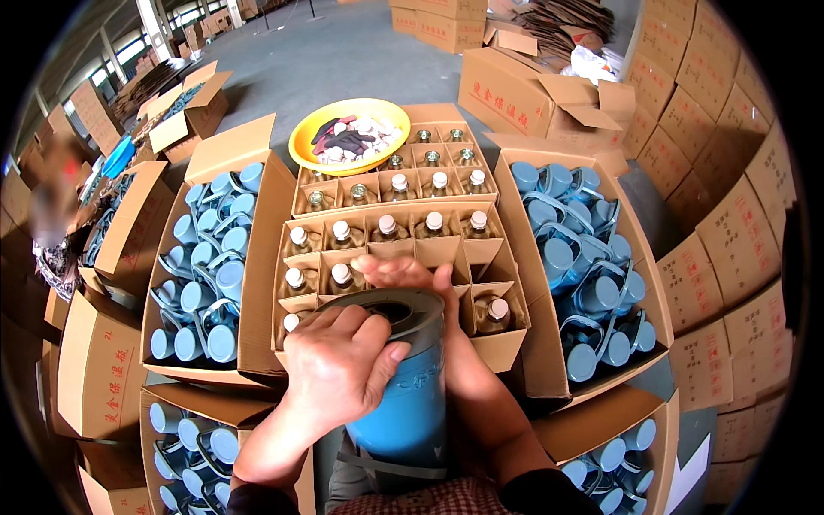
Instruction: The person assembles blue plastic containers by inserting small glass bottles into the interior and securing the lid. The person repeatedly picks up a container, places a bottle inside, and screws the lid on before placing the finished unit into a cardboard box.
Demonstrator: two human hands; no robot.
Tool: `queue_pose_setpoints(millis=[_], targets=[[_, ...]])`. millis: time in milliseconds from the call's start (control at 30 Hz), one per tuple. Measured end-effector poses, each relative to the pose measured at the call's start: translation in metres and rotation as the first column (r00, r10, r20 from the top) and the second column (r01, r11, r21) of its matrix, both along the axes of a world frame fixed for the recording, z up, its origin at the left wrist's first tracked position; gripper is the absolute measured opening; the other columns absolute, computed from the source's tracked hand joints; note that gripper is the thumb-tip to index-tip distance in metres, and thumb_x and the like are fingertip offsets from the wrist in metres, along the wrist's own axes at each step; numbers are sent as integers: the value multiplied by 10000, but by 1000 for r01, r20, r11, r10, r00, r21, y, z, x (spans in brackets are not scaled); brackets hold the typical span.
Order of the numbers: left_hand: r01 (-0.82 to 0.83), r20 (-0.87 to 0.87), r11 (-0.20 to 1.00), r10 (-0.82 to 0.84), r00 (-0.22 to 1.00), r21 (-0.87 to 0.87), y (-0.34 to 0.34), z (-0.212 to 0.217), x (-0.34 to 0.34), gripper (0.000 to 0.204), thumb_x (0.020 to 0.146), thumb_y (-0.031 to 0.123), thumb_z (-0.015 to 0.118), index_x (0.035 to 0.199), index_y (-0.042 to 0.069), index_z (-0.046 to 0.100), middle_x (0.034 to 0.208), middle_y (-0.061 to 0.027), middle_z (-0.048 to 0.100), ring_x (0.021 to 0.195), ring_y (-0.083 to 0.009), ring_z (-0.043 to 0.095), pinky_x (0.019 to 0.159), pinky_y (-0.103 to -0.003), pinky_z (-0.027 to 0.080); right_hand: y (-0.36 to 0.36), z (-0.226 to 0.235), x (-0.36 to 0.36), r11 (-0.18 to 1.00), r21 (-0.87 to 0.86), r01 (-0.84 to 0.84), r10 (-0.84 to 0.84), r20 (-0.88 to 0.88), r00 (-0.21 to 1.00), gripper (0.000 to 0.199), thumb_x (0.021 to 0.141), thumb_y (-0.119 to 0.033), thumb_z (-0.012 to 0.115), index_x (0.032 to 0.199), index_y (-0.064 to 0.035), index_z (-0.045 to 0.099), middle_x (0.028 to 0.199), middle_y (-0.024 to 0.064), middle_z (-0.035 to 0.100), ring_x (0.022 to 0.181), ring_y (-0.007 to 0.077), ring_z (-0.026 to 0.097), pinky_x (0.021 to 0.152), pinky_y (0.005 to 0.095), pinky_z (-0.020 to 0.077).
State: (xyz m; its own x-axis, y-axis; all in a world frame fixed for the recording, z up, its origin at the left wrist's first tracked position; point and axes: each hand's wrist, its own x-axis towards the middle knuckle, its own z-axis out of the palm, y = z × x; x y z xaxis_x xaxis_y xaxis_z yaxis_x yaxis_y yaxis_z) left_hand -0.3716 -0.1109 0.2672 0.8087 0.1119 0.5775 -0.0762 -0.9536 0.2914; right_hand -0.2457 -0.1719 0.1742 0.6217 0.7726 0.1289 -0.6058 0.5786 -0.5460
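A blue cylindrical thermos casing (pixel 399 425) stands upright at my lap, topped by a dark grey ring (pixel 421 300) with a round hole in its middle. My left hand (pixel 335 356) is closed over the near left side of that ring, its thumb lying across the edge. Behind the casing's far right side is my right hand (pixel 399 273), its visible fingers stretched out and its palm partly hidden by the ring. Just beyond the hands, a divided carton (pixel 493 348) holds several glass bottles with white caps (pixel 341 275).
Cartons of blue lidded pieces with handles flank me at left (pixel 227 279) and right (pixel 598 292). A yellow basin (pixel 300 142) of white caps and dark cloth rests on a second divided carton (pixel 412 209). Stacked cartons (pixel 725 249) wall the right; a blurred person (pixel 56 206) is far left.
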Motion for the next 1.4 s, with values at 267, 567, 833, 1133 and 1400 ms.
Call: queue_pose_setpoints(millis=[267,567,833,1133,1400], targets=[[549,400,617,-378,835,-564,53,-60,-3,551,943,444,425,903,-67,629,934,-241,640,934,-374,628,842,-463,490,-57,39,18,980,-71,185,-15,905,425,635,938,-483,326,879,42,677,1010,226,670,1023,344,625,937,413,443],[251,228,32,-313,922,-968,-17,-119,13,495,968,398,422,1128,-32,607,1189,-198,585,1102,-272,560,951,-371,445,-98,126,26,949,-45,-312,123,964,237,172,751,-51,630,895,24,685,1066,186,672,994,314,649,835,380,502],[170,184,-73,-483,856,-983,-64,-149,20,450,975,345,425,1133,-36,604,1112,-166,629,1032,-251,596,907,-354,473,-122,202,-19,838,-457,297,533,800,-274,214,660,-182,758,718,-60,592,686,59,641,620,247,634,572,335,479],[-102,-183,654,-56,982,-750,-104,-102,-41,317,959,284,452,1041,20,608,832,-266,622,813,-425,616,724,-445,497,-167,133,42,423,-654,628,666,694,275,219,676,-125,774,625,-31,582,600,58,619,587,93,596,547,250,456],[-121,-117,318,32,993,-940,-70,-160,-43,349,994,256,423,1052,-26,620,851,-156,666,773,-168,615,743,-335,490,-206,32,-5,796,-202,571,-50,917,395,488,799,-294,639,1175,11,580,1251,152,569,1202,249,504,1015,357,373]])
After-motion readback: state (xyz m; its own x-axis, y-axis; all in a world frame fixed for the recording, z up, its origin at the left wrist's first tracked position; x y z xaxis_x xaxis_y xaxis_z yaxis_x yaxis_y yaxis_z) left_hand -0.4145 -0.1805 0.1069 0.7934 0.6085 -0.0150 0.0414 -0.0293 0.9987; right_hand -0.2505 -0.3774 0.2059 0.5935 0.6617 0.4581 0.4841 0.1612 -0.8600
